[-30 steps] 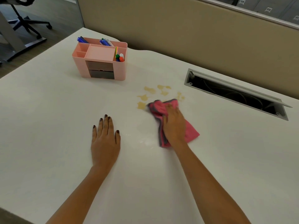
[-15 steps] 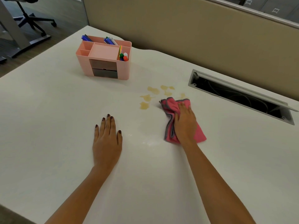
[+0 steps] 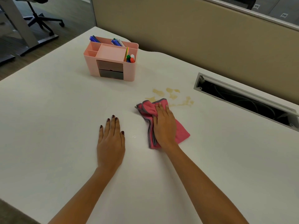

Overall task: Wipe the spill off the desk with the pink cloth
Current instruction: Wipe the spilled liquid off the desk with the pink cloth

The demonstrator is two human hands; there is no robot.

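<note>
Over the last second the right hand (image 3: 164,126) has swept the pink cloth (image 3: 161,123) sideways across the near edge of the spill (image 3: 171,97): first out toward the right of the frame, now back toward the left, so the cloth's bunched front fold sits just over the lower-left patches of tan liquid at centre frame. The nearest blot, which lay beside the cloth a second ago, no longer shows, either lifted or merely covered by the fold; the view cannot settle which. A faint smear trails to the right of the fingertips, so the liquid is spreading as well as lifting. The right hand lies flat on the cloth, fingers extended and pressing down, thumb tucked against the grey-edged folds rather than gripping them. The left hand (image 3: 111,141) stays splayed, palm down and empty on the white desk (image 3: 56,126), as a brace. Several blots remain beyond the cloth, toward the cable slot (image 3: 242,101) and below the pink desk organiser (image 3: 111,62), so more forward strokes look necessary.
</note>
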